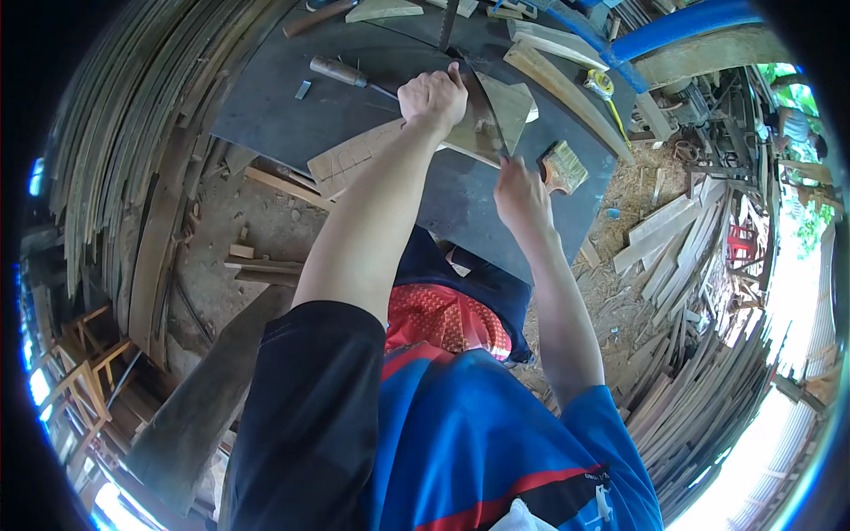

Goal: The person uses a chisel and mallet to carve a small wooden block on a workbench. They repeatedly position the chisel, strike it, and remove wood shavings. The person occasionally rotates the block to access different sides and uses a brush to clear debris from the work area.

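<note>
Head camera view: Stacked timber (115, 133) lines the left of a workshop, beside a dark tabletop (266, 102) where a wood-handled tool (339, 71) lies. Below the tool, a pale board (341, 164) with lines across its surface extends behind the worker's left forearm. The left hand (434, 99) sits above it, fingers folded in and thumb raised; whether it grips anything cannot be told. Just right of it, a dark, narrow blade (487, 102) slants across a pale wood piece (513, 104) on the tabletop, its near end clasped in the right hand (522, 196). Farther right lie a wide brush (567, 168), close to that hand, and a yellow tape measure (600, 84), with loose planks (660, 234) piled beyond.
</note>
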Available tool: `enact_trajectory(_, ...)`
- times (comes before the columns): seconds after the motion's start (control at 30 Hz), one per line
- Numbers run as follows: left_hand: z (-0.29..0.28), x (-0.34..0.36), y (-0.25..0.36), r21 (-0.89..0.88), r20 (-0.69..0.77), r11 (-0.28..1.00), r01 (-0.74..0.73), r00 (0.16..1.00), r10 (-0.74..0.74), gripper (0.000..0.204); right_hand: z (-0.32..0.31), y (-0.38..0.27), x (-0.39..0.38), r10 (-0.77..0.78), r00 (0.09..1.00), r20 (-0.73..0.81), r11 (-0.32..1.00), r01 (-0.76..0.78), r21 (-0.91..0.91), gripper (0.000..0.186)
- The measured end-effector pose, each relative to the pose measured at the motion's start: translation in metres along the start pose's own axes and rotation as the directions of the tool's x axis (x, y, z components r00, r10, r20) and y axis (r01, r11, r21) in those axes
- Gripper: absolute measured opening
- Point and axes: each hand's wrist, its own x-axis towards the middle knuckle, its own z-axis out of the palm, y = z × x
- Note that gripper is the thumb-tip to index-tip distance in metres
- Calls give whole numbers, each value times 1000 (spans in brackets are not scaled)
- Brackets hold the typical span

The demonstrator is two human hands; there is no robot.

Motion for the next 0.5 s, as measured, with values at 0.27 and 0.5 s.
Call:
enact_trajectory(0.27, -9, -6, -1, -3, 43, 1000, 4, 999, -3, 68, 0, 2, -12, 78, 997, -3, 996, -78, -43, 33)
enact_trajectory(0.5, -4, -3, 1, 21, 72, 1000, -17, 997, 15, 72, -14, -5, -34, -3, 999, 53, 996, 7, -86, 25)
